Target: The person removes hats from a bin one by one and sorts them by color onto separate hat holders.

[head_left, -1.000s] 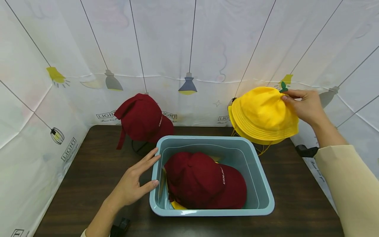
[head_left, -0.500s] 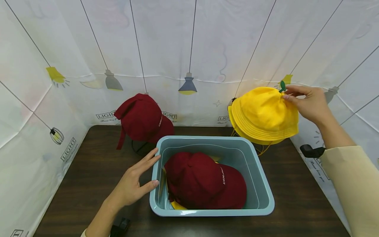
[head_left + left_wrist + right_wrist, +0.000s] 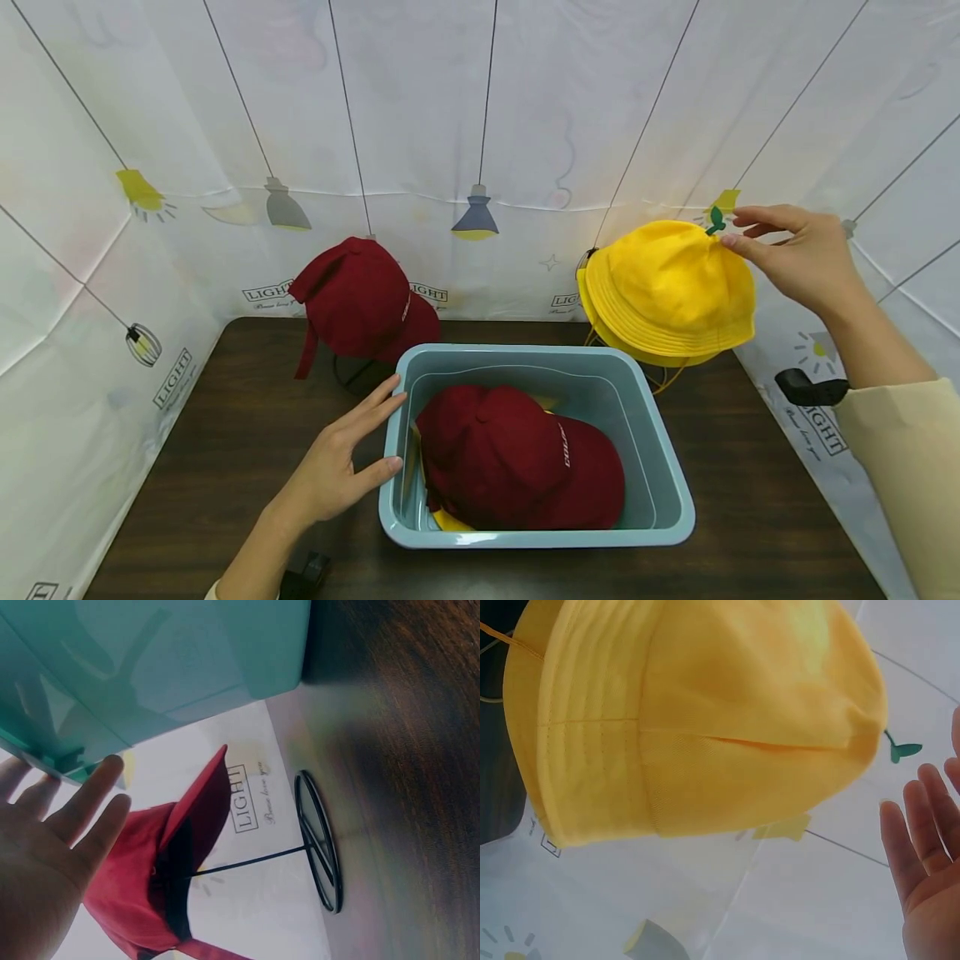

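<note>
My left hand (image 3: pixel 330 471) touches the left rim of the light blue plastic bin (image 3: pixel 660 450) with straight, spread fingers. In the left wrist view those fingers (image 3: pixel 82 799) lie right at the bin's edge. A dark red baseball cap (image 3: pixel 517 458) with white lettering sits in the bin, a bit of yellow showing under it. A yellow bucket hat (image 3: pixel 667 287) with a green sprout (image 3: pixel 716 221) on top hangs on a stand at the back right. My right hand (image 3: pixel 810 254) is beside the crown, fingers loosely extended; the right wrist view shows a gap between fingers (image 3: pixel 907 847) and hat.
Behind the bin's left corner, another dark red cap (image 3: pixel 360 300) hangs on a wire stand with a round black base (image 3: pixel 319 840). A lamp-print white cloth (image 3: pixel 420 100) encloses the dark wooden table (image 3: pixel 225 467) at the back and sides.
My right hand has drawn back to the right from the yellow hat's top, and its fingers have parted from the sprout. The left hand, bin and hats stay nearly still.
</note>
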The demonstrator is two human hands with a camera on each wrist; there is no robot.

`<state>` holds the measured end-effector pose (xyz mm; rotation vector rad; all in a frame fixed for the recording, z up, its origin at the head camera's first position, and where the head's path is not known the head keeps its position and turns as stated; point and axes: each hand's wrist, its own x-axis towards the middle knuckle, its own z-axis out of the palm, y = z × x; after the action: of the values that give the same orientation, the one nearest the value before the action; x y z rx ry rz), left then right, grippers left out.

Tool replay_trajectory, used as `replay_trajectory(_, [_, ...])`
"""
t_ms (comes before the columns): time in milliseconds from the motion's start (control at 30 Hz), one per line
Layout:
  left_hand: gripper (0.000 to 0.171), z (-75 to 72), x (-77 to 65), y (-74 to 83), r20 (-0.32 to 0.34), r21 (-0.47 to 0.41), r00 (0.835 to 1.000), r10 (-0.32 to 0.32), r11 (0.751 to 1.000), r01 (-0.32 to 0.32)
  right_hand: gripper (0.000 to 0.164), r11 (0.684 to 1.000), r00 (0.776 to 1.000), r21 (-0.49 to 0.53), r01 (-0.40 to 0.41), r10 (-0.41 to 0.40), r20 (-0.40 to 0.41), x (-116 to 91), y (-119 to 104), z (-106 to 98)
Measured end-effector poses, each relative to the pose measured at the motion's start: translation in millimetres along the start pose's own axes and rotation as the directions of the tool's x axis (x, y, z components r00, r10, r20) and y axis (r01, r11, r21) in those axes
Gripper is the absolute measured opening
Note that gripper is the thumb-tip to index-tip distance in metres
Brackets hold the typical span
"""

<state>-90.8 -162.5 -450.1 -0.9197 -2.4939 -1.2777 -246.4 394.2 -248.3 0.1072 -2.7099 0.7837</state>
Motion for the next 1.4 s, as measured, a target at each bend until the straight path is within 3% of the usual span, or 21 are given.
replay_trajectory(600, [0.072, -0.6, -0.2, -0.6, -0.002, 0.001, 1.0, -0.015, 1.0, 0.015, 0.056, 0.989, 0.99, 0.039, 0.141, -0.142, 0.012, -29, -32, 7])
replay_trajectory(867, [0.073, -1.5, 0.9, 1.7, 0.003, -0.003, 1.0, -0.016, 1.0, 0.016, 0.056, 0.948, 0.948, 0.039, 0.316, -0.314, -0.043, -38, -44, 16])
replay_trajectory(1133, [0.072, 0.2, 0.1, -0.3, 0.004, -0.009, 1.0, -0.017, 1.0, 0.017, 0.064, 0.937, 0.937, 0.011, 0.349, -0.349, -0.002, -49, -56, 21])
replay_trajectory(1400, [0.073, 0.9, 0.2, -0.6, 0.001, -0.011, 1.0, -0.011, 1.0, 0.011, 0.069, 0.906, 0.906, 0.014, 0.422, -0.422, 0.017, -61, -67, 32])
